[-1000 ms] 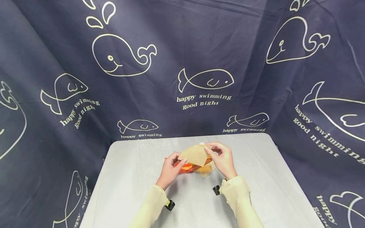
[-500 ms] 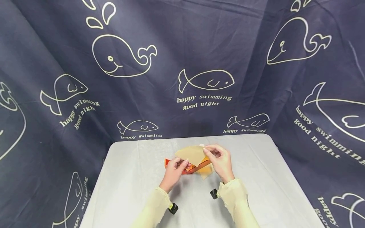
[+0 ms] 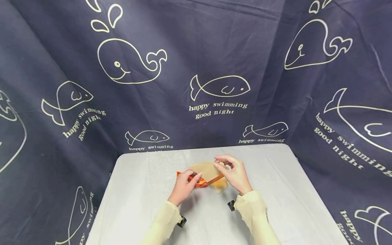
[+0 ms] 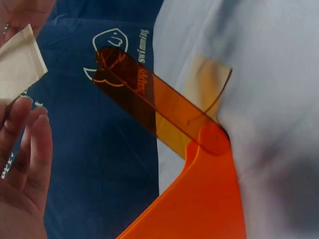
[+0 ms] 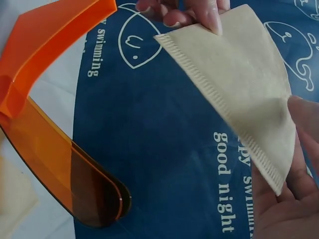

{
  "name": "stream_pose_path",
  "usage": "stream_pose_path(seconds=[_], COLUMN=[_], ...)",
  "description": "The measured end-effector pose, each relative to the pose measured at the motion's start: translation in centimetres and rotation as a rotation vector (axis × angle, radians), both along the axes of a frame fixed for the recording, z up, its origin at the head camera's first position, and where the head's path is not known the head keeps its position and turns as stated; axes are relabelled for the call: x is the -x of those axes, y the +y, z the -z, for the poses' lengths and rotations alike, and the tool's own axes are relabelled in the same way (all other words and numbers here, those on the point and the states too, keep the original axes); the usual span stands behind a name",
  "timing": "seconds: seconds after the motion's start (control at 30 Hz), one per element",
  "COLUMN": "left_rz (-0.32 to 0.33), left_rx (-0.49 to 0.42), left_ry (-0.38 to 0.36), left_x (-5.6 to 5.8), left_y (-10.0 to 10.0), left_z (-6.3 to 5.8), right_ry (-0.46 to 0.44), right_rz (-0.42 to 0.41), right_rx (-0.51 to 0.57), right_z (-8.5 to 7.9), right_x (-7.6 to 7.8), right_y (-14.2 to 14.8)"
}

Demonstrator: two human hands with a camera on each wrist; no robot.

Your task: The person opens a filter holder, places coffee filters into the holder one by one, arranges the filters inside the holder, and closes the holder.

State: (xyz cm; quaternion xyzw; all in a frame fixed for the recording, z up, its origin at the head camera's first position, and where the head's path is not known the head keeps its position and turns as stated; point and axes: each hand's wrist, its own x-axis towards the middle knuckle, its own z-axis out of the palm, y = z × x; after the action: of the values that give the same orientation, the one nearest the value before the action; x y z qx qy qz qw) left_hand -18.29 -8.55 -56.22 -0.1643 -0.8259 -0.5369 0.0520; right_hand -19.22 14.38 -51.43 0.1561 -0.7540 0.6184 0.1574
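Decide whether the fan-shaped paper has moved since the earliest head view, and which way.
Yes: in the head view, the fan-shaped paper has shifted down the picture, farther from the table's far edge.

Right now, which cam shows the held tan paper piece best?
Right wrist: the tan paper piece is large, its crimped edge clear. Left wrist crops it to one corner at the frame's side; head shows it small, crimping unreadable.

Wrinkled cream long sleeves (image 3: 163, 219) with small black blocks (image 3: 182, 222) at both wrists
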Motion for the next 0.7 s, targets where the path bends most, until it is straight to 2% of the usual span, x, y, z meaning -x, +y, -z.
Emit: stream_pose_path(seconds=[0.13, 0.23, 0.43, 0.7], left_rz=[-0.007, 0.0, 0.001, -0.013], left_rx=[0.066, 0.072, 0.034, 0.017], left_ry=[0.049, 0.066, 0.078, 0.203], left_x=[0.18, 0.25, 0.14, 0.5], left_y=[-0.31, -0.41, -0.25, -0.74], left_z=[0.23, 0.53, 0.57, 0.27], right_ry=[0.036, 0.039, 0.029, 0.035], right_rz=[0.0, 0.005, -0.023, -0.025], right_rx=[-0.102, -0.141, -0.062, -0.107], right_z=[-0.48, -0.67, -0.39, 0.3], right_x=[0.21, 0.27, 0.25, 0.29], right_y=[0.12, 0.33, 0.44, 0.32])
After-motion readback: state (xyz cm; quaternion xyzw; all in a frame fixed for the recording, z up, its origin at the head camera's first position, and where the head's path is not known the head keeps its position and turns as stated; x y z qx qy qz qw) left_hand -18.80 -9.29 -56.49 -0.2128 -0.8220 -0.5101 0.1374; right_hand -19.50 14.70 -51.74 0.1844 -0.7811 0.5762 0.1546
